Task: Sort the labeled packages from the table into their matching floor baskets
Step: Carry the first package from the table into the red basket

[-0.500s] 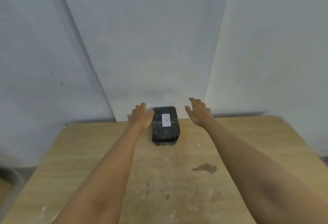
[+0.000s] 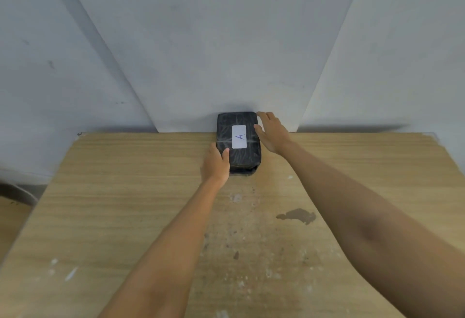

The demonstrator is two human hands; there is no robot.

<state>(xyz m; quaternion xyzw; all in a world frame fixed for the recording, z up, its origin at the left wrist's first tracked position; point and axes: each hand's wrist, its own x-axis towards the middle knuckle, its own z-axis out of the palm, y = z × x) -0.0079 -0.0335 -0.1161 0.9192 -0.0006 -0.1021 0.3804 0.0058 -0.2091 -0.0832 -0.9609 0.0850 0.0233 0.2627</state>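
Note:
A black wrapped package (image 2: 239, 159) with a white label marked "A" lies at the far edge of the wooden table (image 2: 125, 191), against the wall. My left hand (image 2: 216, 164) grips its near left side, thumb on top. My right hand (image 2: 270, 135) lies against its right side, thumb on the top edge and fingers reaching to the far right corner. No floor basket is in view.
White wall panels rise right behind the table's far edge. A dark stain (image 2: 298, 215) and pale paint flecks mark the tabletop. A grey curved object (image 2: 17, 191) shows on the floor at the left, beyond the table's left edge.
Both hands have closed in on the package from either side: the left slid back to its near left edge and took hold, the right came onto its right side.

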